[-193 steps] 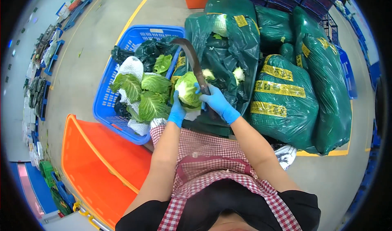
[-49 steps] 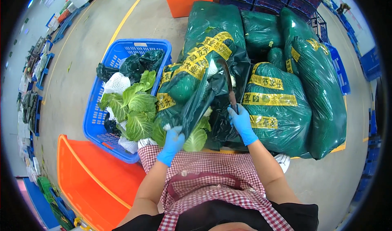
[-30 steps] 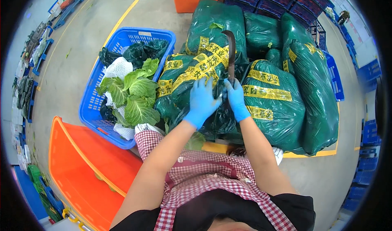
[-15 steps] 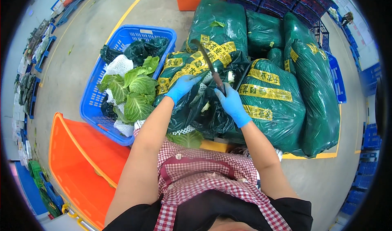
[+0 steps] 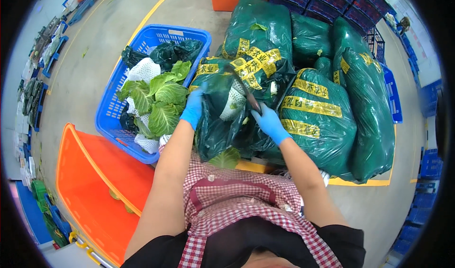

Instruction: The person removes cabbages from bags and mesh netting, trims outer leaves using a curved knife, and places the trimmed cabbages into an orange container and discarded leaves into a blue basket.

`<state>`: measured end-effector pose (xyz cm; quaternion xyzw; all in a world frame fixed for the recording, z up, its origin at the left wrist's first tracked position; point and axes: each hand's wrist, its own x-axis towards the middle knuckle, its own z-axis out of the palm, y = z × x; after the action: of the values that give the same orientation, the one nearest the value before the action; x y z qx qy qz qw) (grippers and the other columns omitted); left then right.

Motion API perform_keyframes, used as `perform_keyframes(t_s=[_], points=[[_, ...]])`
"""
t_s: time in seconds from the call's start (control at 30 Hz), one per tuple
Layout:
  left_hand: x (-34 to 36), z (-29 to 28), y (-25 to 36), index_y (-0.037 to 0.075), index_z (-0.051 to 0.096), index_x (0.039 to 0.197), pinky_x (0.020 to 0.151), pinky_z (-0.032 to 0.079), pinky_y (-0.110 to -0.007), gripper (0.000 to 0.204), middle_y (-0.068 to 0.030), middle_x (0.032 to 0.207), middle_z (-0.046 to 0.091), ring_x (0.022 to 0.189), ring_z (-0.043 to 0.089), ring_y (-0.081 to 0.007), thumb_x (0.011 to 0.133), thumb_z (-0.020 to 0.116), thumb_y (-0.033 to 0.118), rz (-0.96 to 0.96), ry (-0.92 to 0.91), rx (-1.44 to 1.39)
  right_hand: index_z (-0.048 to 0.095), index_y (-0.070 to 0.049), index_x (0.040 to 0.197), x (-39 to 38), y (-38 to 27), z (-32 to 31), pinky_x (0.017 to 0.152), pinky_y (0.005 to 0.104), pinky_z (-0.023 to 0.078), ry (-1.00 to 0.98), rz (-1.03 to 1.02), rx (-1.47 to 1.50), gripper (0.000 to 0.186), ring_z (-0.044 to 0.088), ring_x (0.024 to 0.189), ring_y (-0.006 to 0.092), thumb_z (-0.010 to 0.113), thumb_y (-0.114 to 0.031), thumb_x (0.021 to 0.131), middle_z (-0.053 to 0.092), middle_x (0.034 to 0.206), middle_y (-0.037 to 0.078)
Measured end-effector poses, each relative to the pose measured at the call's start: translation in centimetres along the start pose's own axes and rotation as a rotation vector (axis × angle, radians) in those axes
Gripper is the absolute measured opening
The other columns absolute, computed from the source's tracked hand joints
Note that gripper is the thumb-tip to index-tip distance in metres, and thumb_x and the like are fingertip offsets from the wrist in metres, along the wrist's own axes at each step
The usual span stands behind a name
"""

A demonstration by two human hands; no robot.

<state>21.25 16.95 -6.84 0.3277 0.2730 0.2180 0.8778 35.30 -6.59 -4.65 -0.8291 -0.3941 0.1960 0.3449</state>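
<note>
A knife with a long dark blade and a brown handle is gripped in my right hand, its blade pointing forward and left over an opened dark green plastic bag. My left hand, also in a blue glove, holds the bag's left edge and draws it aside. Inside the opening sits a rounded thing wrapped in white foam netting. A loose green leaf hangs below the bag, close to my apron.
To the left stands a blue crate with leafy greens, white netting and dark plastic. Below it is an orange bin. Full green bags with yellow tape are piled right and behind, with dark crates stacked beyond.
My left hand has moved left and pulled the plastic with it, so the bag gapes wider and more white netting shows. The knife has shifted slightly down and right.
</note>
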Motion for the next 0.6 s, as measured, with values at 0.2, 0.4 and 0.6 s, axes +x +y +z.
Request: perform_keyframes(t_s=[0.2, 0.4, 0.6], points=[[2.3, -9.3, -1.4, 0.000, 0.058, 0.111, 0.080, 0.048, -0.036, 0.031, -0.0105, 0.103, 0.063, 0.088, 0.059, -0.0241, 0.090, 0.055, 0.024, 0.099, 0.429, -0.263, 0.053, -0.001, 0.097, -16.9, 8.0, -1.6, 0.052, 0.0317, 0.044, -0.019, 0.481, 0.322, 0.022, 0.056, 0.056, 0.0189, 0.060, -0.019, 0.085, 0.057, 0.066, 0.010], [3.9, -7.4, 1.9, -0.006, 0.063, 0.095, 0.070, 0.045, -0.032, 0.041, -0.0090, 0.089, 0.064, 0.076, 0.057, -0.0195, 0.087, 0.059, 0.034, 0.124, 0.542, 0.395, 0.054, -0.002, 0.097, -12.6, 1.4, -1.6, 0.048, 0.0278, 0.040, 0.034, 0.563, 0.596, 0.023, 0.048, 0.052, 0.0115, 0.061, -0.020, 0.085, 0.053, 0.062, 0.004], [2.8, -13.7, 2.9, 0.000, 0.065, 0.079, 0.068, 0.049, -0.044, 0.046, -0.0224, 0.080, 0.064, 0.074, 0.063, -0.0367, 0.087, 0.049, 0.042, 0.369, 0.568, 1.614, 0.056, -0.002, 0.099, -3.8, -2.9, 2.3, 0.055, 0.0289, 0.043, -0.008, 0.273, 0.514, 0.029, 0.051, 0.057, 0.0139, 0.063, -0.025, 0.083, 0.055, 0.068, 0.005]])
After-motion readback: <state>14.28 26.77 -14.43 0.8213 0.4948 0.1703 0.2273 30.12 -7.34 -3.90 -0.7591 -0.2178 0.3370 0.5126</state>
